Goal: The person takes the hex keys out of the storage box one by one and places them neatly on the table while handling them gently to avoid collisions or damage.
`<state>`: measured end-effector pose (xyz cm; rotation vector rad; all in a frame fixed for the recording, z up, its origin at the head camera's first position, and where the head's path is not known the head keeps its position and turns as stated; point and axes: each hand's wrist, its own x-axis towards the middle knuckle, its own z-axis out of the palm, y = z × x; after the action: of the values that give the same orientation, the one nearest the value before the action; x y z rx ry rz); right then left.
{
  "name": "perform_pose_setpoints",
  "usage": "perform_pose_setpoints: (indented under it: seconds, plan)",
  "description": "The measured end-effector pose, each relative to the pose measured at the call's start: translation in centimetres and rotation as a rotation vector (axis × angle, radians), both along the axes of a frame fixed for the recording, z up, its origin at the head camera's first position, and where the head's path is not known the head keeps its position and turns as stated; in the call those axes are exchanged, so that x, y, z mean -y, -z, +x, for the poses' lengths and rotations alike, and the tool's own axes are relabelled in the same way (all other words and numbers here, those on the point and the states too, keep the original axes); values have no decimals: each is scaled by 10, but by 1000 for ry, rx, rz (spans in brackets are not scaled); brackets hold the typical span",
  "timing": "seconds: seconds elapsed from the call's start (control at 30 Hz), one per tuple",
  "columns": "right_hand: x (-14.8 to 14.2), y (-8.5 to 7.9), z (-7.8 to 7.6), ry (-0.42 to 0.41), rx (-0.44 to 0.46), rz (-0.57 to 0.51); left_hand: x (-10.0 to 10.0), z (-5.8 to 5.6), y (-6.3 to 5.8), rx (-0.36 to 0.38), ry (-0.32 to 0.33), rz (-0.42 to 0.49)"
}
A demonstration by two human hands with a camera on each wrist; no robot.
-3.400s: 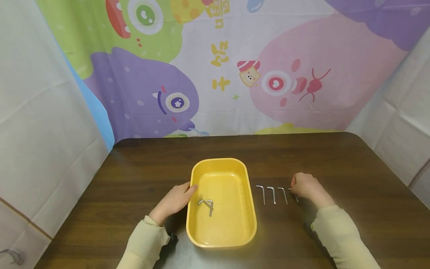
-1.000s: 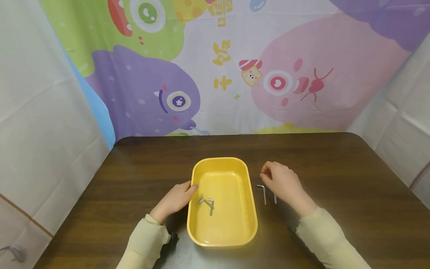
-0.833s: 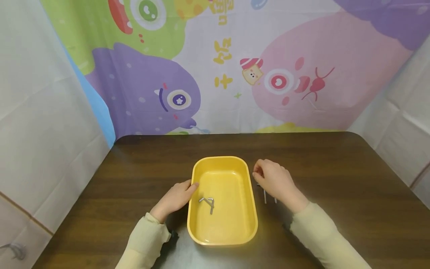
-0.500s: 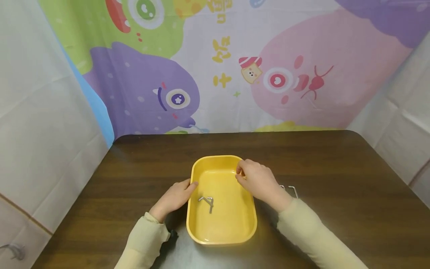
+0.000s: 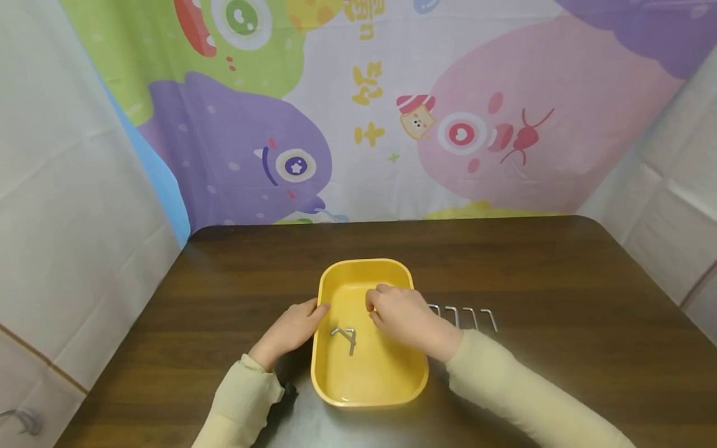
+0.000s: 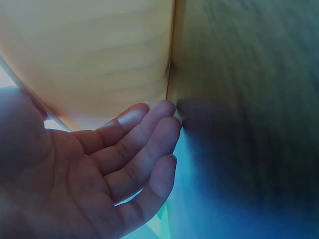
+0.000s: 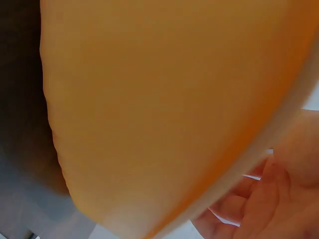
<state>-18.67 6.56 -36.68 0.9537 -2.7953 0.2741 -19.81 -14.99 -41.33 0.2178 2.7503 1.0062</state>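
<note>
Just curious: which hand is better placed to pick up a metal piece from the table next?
Probably the right hand: it is nearer the L-shaped metal pieces on the table, though whether it holds something is hidden. The left hand holds the yellow tray on the side away from them.

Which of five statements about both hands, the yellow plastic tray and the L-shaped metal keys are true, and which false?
1. The bare left hand touches the left side of the yellow plastic tray. True.
2. The tray is upside down. False: it stands open side up.
3. Two L-shaped silver metal keys show inside the tray. True.
4. No other keys are in view. False: four more keys lie on the dark wooden table.
5. The bare right hand is over the tray. True.
</note>
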Motion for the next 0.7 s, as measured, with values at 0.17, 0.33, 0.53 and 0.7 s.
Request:
perform_pose_setpoints:
  seconds: [0.17,0.33,0.53,0.7]
  plan:
    - [7,6,5,-48,58,41,0,0,1,7,-1,11]
    - [9,11,10,-78,97,81,0,0,1,4,7,17]
    - [9,3,9,-87,137,85,1,0,2,5,0,11]
    - [9,-8,4,-92,132,65,1,-1,2,-4,8,9]
